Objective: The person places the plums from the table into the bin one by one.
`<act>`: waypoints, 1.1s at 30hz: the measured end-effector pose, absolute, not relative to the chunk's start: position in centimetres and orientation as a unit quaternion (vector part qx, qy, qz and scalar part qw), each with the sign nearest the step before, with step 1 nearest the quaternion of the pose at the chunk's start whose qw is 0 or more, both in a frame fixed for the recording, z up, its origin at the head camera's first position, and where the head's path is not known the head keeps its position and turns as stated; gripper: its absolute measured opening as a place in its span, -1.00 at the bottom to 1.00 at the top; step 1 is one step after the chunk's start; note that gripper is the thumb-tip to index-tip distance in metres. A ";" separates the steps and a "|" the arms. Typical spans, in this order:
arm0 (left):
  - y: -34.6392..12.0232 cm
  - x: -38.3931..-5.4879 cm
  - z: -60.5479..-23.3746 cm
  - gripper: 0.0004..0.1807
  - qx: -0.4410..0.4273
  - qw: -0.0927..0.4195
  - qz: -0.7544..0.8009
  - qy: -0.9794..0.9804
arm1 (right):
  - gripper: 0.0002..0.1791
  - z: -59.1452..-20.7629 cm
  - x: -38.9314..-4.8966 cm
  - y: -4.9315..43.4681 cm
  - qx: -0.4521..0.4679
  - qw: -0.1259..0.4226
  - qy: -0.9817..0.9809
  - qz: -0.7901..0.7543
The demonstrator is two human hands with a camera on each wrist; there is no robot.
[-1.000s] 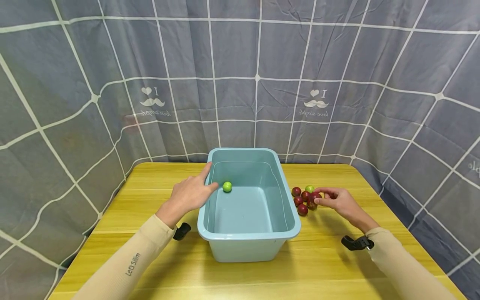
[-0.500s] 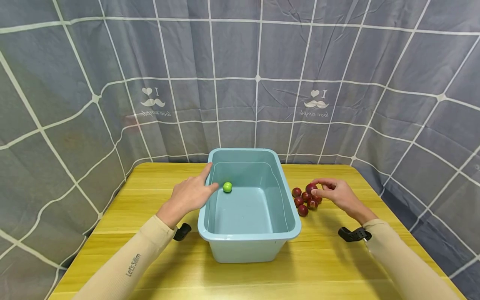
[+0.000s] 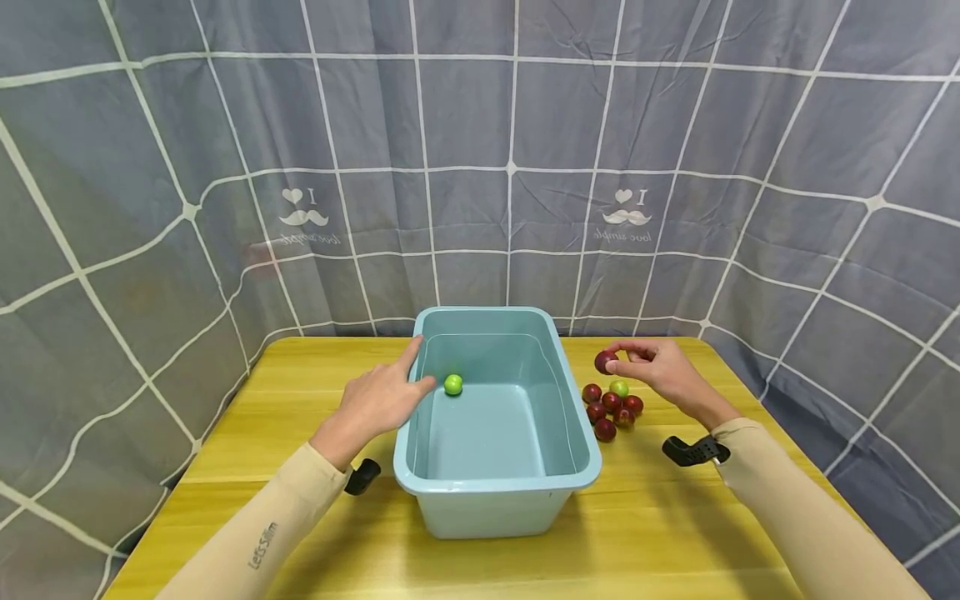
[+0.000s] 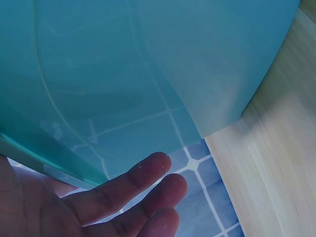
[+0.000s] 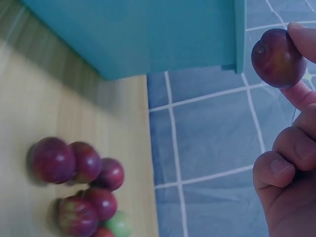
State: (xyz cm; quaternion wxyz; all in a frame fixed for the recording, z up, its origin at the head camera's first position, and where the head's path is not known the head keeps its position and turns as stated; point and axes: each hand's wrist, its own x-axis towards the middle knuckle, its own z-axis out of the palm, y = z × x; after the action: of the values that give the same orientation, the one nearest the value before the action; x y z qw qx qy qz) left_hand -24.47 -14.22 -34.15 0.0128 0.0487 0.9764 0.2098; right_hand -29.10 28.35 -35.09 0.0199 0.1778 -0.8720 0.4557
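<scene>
A dark red plum point(image 5: 279, 58) is pinched between the thumb and index finger of my right hand point(image 3: 663, 372), raised above the table to the right of the tub. Below it lies a cluster of several red plums point(image 3: 604, 429) with one green fruit point(image 3: 618, 388) at its back. My left hand point(image 3: 378, 398) rests at the left rim of the light blue plastic tub point(image 3: 498, 485), thumb over the rim and index finger extended along it. Its other fingers point(image 4: 163, 190) lie loosely outside the tub wall in the left wrist view. One bright green fruit point(image 3: 453, 384) sits inside the tub, near its left wall.
The tub stands mid-table on a yellow wood-grain table point(image 3: 315, 358). A grey curtain point(image 3: 465, 208) with white grid lines hangs behind and along both sides. Black wrist straps point(image 3: 696, 451) are on both arms.
My right hand has lifted one plum out of the cluster, up and away toward the back, uncovering the green fruit. The left hand keeps its place on the rim. The head view has tilted slightly upward.
</scene>
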 end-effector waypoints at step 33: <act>-14.4 -24.5 -33.8 -0.14 0.045 0.026 0.209 0.976 | -0.65 -26.6 -32.5 20.8 0.239 0.011 -0.882 0.406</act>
State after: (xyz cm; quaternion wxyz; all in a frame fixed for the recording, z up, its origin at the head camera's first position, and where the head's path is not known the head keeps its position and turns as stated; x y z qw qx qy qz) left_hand -24.50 -14.44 -33.76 0.0261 0.0452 0.9765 0.2092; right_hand -32.45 20.78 -26.63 0.0106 0.2387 -0.8820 0.4063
